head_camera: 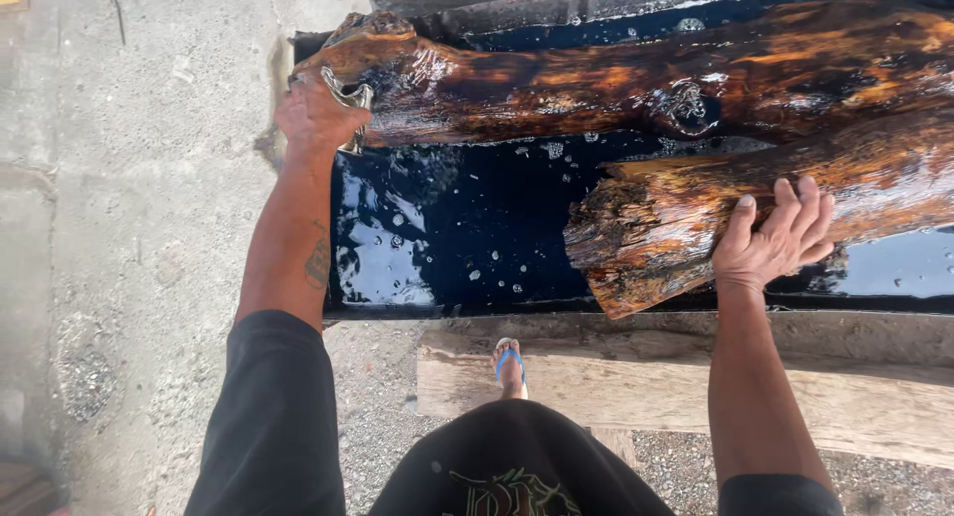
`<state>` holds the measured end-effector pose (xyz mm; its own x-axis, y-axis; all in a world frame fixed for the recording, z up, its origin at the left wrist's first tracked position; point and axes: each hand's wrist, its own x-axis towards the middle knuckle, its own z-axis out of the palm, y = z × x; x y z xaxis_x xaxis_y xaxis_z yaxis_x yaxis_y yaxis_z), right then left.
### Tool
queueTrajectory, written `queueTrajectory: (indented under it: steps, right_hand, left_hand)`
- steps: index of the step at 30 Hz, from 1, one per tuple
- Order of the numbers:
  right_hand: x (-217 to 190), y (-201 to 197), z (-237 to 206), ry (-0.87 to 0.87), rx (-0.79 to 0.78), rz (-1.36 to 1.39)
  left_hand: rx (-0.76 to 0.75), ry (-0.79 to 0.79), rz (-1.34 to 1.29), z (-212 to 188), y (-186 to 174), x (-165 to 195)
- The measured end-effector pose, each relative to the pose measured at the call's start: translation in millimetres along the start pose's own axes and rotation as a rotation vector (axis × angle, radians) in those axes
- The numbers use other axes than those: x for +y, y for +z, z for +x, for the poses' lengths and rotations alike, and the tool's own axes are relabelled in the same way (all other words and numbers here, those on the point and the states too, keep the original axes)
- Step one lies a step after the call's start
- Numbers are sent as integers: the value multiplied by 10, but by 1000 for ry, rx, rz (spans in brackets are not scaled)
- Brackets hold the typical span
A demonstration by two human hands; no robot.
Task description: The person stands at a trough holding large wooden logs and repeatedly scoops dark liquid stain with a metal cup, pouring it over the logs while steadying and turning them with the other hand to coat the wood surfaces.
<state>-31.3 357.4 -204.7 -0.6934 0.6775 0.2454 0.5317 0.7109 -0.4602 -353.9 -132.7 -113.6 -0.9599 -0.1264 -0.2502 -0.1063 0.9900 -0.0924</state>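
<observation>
Seen from above, we brace two wet, dark-stained slabs of wood lying in a shallow trough of black liquid (447, 228). Our left hand (316, 114) sits at ten o'clock in the frame, resting on the near end of the upper slab (616, 74), which runs from there toward two o'clock; beside the hand a small metal piece (350, 99) shows against the wood, and we cannot tell whether the fingers close on it, since only the back of the hand is visible. Our right hand (775, 238) lies at three o'clock on the lower slab (696, 213), its fingers (810, 203) spread flat over the glossy surface, gripping nothing. The lower slab's ragged end points toward the centre of the frame, with open liquid between it and the upper slab. The trough rests on a rough pale timber beam (795, 397) crossing from six to four o'clock. At six o'clock one foot in a blue sandal (509, 362) stands on gravel beside the beam. Bare concrete floor (129, 208) fills the view at nine o'clock.
</observation>
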Motion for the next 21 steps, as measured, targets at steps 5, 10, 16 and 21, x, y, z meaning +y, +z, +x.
queueTrajectory:
  steps: [5,10,16,21]
  right_hand:
    - [2,14,-25,-24,-2,2]
    - [-13,-2,-48,-15,-6,-1]
    - [-60,-37,-52,-15,3,-25]
    - [-110,-61,-43,10,1,-21]
  left_hand:
    - [-108,-73,94,-81,19,-190]
    - [-84,-38,16,-383,445,-325]
    - [-195,83,-30,-1119,1319,-345]
    - [-274,141,56,-1479,1878,-246]
